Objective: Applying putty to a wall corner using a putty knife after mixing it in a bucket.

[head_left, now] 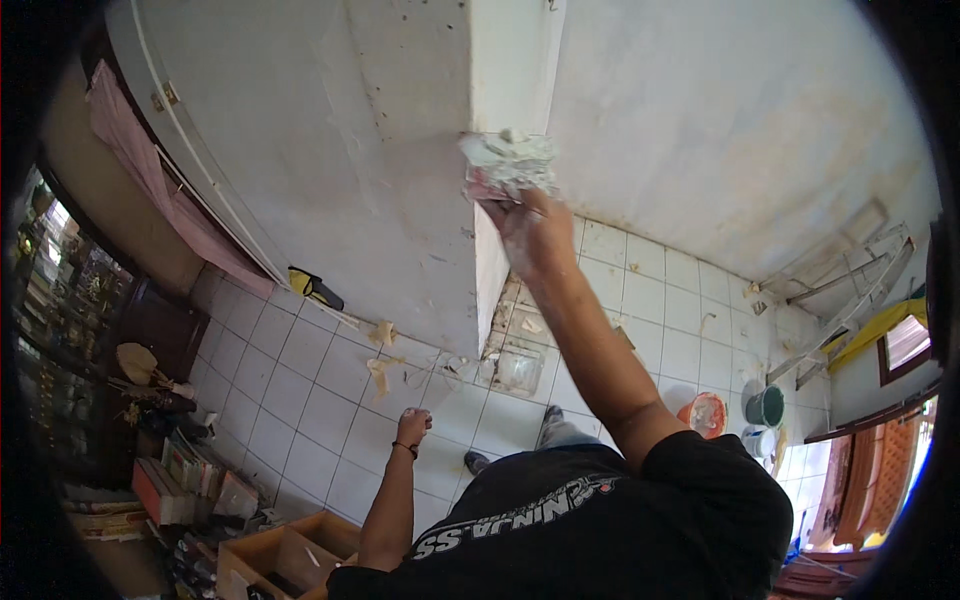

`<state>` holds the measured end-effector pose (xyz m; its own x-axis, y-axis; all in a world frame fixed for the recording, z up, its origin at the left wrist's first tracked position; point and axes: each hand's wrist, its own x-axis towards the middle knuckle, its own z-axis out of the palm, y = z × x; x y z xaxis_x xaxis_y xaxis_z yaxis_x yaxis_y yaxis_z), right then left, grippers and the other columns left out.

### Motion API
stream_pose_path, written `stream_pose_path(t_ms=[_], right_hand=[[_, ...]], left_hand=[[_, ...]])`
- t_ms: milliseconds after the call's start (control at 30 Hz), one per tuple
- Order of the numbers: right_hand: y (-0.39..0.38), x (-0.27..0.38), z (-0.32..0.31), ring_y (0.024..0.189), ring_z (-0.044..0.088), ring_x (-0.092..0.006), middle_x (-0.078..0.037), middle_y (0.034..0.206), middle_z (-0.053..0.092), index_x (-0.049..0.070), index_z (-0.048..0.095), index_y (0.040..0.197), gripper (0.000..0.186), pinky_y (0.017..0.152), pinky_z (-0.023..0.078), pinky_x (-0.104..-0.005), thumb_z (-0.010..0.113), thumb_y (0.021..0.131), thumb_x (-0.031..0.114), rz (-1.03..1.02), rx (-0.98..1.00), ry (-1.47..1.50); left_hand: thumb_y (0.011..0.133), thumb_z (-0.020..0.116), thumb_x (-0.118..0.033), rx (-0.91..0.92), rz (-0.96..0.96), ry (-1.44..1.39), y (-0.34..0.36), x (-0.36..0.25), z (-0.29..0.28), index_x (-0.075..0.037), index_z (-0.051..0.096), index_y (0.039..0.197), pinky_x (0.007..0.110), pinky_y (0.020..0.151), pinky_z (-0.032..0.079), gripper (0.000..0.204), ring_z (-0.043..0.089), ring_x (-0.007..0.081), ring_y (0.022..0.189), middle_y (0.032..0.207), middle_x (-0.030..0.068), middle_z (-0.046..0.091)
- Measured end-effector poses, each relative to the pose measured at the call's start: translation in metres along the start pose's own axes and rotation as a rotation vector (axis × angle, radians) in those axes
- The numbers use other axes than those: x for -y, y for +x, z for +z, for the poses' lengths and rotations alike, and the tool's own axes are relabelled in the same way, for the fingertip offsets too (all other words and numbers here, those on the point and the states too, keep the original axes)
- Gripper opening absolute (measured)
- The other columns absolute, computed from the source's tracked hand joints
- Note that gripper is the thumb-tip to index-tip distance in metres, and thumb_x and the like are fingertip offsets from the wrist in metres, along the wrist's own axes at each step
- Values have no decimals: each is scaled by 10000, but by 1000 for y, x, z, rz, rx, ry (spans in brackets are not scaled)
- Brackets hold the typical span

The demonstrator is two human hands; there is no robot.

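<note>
My right hand (536,232) is raised in front of the wall corner (512,65), fingers closed on a wide, flat putty spreader (482,184). Thick, lumpy whitish putty (515,158) covers most of the tool, and a reddish patch shows at its left side. The spreader overlaps the corner's edge; whether it touches the wall I cannot tell. White smears mark the right hand. Low on the left, my left hand (412,427) hangs over the tiled floor with its fingers curled in; what they hold, if anything, is too small to make out. A dark band circles that wrist.
An orange bucket (704,414), a green bucket (765,407) and a metal ladder (850,300) stand at the right. Scraps (380,372) lie on the tiles (340,400) near the wall's foot. Books (178,485) and a wooden box (285,548) sit at lower left.
</note>
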<state>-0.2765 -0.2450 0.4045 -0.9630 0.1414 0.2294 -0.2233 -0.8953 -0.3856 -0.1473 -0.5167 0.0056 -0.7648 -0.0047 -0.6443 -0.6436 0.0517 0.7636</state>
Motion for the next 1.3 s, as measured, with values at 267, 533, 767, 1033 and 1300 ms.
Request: stream_pose_path(t_ms=[267, 533, 767, 1033, 1300], right_hand=[[-16, 21, -31, 868, 634, -256, -182, 991, 603, -81, 433, 1192, 385, 785, 546, -378, 412, 808, -63, -257, 115, -700], [27, -56, -51, 1145, 509, -406, -255, 1349, 424, -47, 224, 1415, 713, 919, 469, -395, 481, 750, -55, -662, 42, -1875], [43, -60, -108, 1155, 498, -409, -274, 1411, 333, -46, 156, 1427, 759, 860, 493, -427, 483, 743, -21, -587, 103, -2019], [36, 21, -127, 999, 606, -351, -147, 1285, 534, 133, 413, 1372, 670, 845, 507, -407, 459, 726, -39, -412, 334, -1978], [100, 35, -50, 1118, 537, -349, -110, 1296, 524, 98, 455, 1332, 705, 906, 493, -392, 560, 648, -36, -999, 588, -1967]], left_hand=[[823, 494, -137, 195, 374, 221, 14, -27, 37, -61, 549, 715, 312, 618, 444, 143, 541, 168, 638, 682, 55, 578], [820, 513, -178, 205, 470, 387, 26, 13, 8, -67, 567, 820, 271, 555, 443, 124, 564, 139, 639, 737, 44, 591], [822, 548, -229, 134, 58, 108, -3, -14, 22, -84, 564, 850, 223, 503, 426, 148, 557, 87, 627, 758, 9, 601], [828, 551, -221, 143, 67, 75, 21, -19, 46, -87, 568, 867, 225, 492, 427, 141, 558, 88, 602, 764, 4, 597], [806, 557, -189, 16, 68, 8, 7, -32, 82, -44, 532, 806, 236, 505, 402, 147, 535, 92, 589, 702, 24, 579]])
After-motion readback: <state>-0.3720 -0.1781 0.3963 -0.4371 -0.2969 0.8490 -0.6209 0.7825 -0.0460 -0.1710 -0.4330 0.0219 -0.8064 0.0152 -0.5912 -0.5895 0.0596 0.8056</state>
